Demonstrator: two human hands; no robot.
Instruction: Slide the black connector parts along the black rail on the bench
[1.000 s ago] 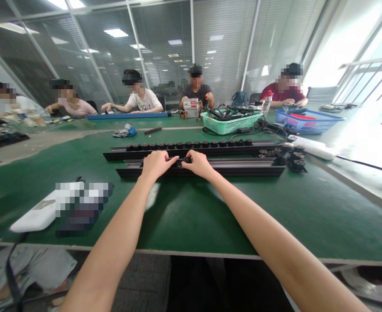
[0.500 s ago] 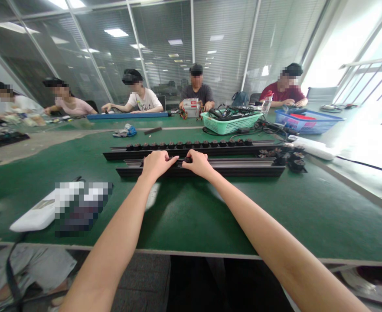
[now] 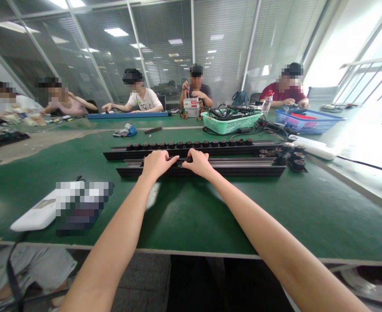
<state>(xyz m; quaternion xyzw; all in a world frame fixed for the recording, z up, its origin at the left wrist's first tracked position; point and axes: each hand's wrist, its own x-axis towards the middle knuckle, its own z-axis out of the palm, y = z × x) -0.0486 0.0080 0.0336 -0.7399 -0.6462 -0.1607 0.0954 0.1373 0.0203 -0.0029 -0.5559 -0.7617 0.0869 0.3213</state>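
Two long black rails lie crosswise on the green table. My left hand [image 3: 157, 164] rests over the left part of the near rail [image 3: 243, 171], fingers curled down and thumb pointing right; whatever it grips is hidden. To its right, my right hand [image 3: 198, 163] pinches a small black part [image 3: 189, 159] at the rail's channel. A row of similar black parts stands along the far rail [image 3: 122, 154]. More black parts [image 3: 296, 160] are heaped at the rails' right end.
Behind the rails stand a green basket [image 3: 233, 123] of cables and a blue basket [image 3: 311, 123]. A white device [image 3: 37, 214] lies at left, a white power strip [image 3: 312, 147] at right. Several people sit across the table, one behind a white box [image 3: 191, 104].
My right hand has shifted very slightly, while my left hand stays put. Across the table, the person at the white box has raised a hand holding something red and thin.
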